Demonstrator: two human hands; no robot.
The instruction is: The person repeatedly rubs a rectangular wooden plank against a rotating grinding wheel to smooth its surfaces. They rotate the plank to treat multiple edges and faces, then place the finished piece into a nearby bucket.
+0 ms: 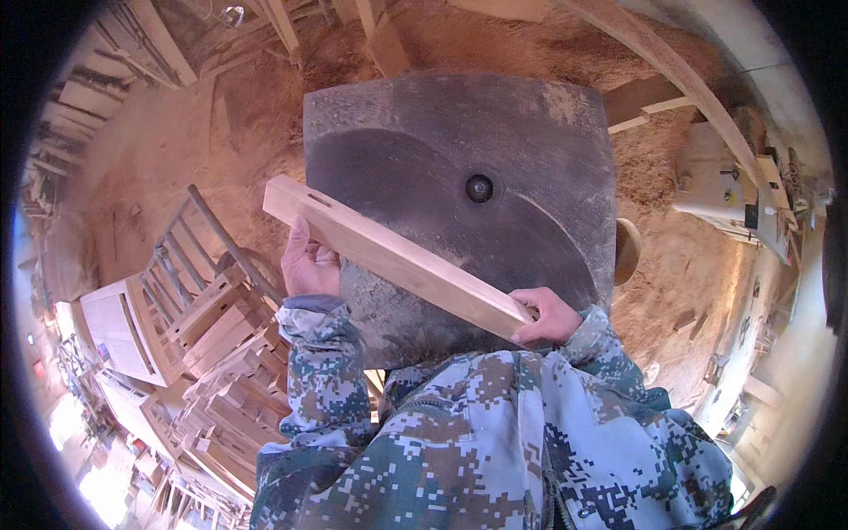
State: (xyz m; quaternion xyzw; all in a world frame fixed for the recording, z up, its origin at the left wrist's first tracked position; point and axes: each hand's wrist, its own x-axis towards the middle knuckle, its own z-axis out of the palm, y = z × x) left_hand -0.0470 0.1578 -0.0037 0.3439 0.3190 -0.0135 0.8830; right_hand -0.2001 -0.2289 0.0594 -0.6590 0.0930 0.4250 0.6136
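Lying at far left, sawn timber pieces (247,402) are forming a pile. The left hand (311,268) is holding the wooden beam (397,256) near its left end, where a slot (320,200) is showing, apparently finished. The beam is spanning the dark table (548,124) diagonally, clear of the round black fitting (479,187). The right hand (549,316) is gripping the right end. Remaining work is not showing clearly.
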